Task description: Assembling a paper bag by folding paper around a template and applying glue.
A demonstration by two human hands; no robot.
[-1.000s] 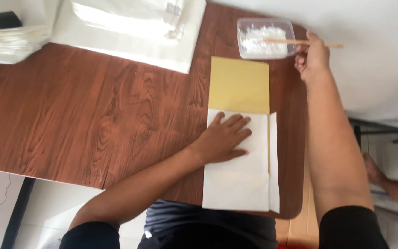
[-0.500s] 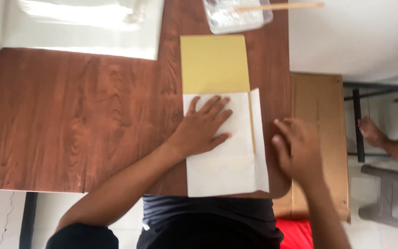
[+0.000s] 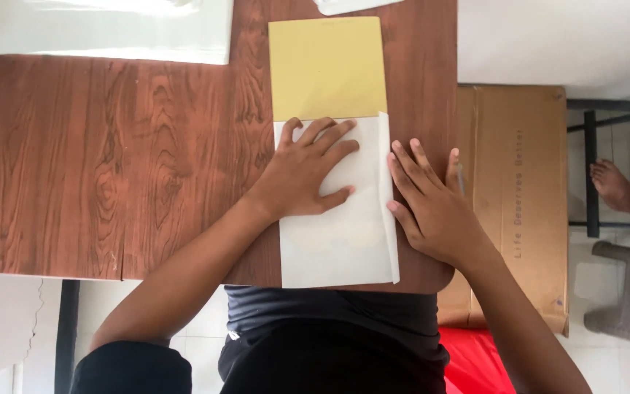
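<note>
A white sheet [image 3: 111,33] is seen in the upper left of the frame, laid flat on the wooden table [image 3: 111,168], whose brown top fills the left and middle of the picture. At the top edge, right of centre, the corner of a clear container [image 3: 351,6] is just caught. Right of the table, a cardboard box [image 3: 512,204] is stood on the pale floor, and beyond it, at the far right edge, another person's bare foot [image 3: 614,186] is seen beside dark metal legs [image 3: 590,168]. Nothing is placed between the hands and the paper.

In the middle of the frame a yellow sheet [image 3: 327,69] is laid on the table, and its lower part is covered by a white folded paper [image 3: 344,241] that reaches down to the near table edge. The left hand [image 3: 308,175] is spread flat, fingers open, and pressed on the upper part of the white paper; nothing is gripped. A narrow raised flap [image 3: 386,197] runs along the paper's right edge. The right hand [image 3: 432,204] is laid open just right of that flap, its fingertips touching the flap's edge and its palm on the table; nothing is held.
</note>
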